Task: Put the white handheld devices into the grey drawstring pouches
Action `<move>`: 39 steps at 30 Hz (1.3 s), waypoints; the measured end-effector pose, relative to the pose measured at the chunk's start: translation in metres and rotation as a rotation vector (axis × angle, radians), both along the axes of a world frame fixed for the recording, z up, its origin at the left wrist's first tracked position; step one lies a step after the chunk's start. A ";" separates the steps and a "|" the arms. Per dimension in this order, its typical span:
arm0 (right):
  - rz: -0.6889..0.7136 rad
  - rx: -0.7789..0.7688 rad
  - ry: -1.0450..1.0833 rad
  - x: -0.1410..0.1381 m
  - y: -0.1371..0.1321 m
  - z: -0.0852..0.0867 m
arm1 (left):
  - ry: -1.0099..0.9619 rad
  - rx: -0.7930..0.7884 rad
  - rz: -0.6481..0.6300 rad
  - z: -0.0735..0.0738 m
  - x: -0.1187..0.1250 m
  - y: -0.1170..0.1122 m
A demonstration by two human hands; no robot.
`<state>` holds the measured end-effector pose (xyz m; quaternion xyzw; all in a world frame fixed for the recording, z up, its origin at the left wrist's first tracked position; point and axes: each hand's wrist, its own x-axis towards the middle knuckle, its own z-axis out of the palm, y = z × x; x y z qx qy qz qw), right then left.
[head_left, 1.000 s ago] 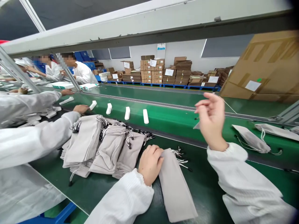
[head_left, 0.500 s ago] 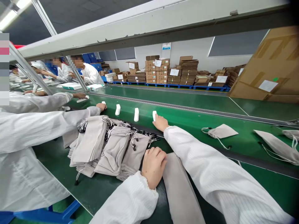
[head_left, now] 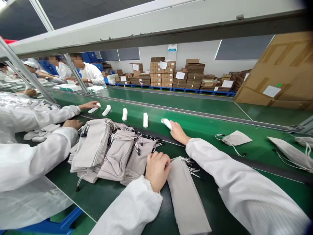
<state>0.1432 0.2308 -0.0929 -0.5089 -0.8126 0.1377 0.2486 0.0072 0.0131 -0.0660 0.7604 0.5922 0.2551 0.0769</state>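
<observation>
My left hand [head_left: 156, 169] rests with curled fingers on the top end of a flat grey drawstring pouch [head_left: 186, 199] that lies on the green table in front of me. My right hand [head_left: 176, 131] reaches forward onto the green conveyor belt [head_left: 195, 125] and grips a small white oblong part [head_left: 166, 123], tilting it off the belt. Three more white parts [head_left: 145, 119] lie in a row to its left on the belt. A fanned pile of grey pouches [head_left: 110, 150] with black-and-white cords sits just left of my left hand.
A co-worker in white sleeves at my left has one hand [head_left: 90, 105] on a white part at the row's far end. Filled grey pouches [head_left: 236, 138] lie on the belt at right. Cardboard boxes [head_left: 171, 76] stack at the back; a large carton [head_left: 281, 75] stands right.
My right hand swung down from mid-air to the belt, took hold of the nearest white part and drew it back a little. My left hand stayed on the pouch.
</observation>
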 end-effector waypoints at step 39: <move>0.448 -0.524 0.973 0.045 -0.155 0.072 | -0.896 0.030 -0.293 0.041 0.003 -0.007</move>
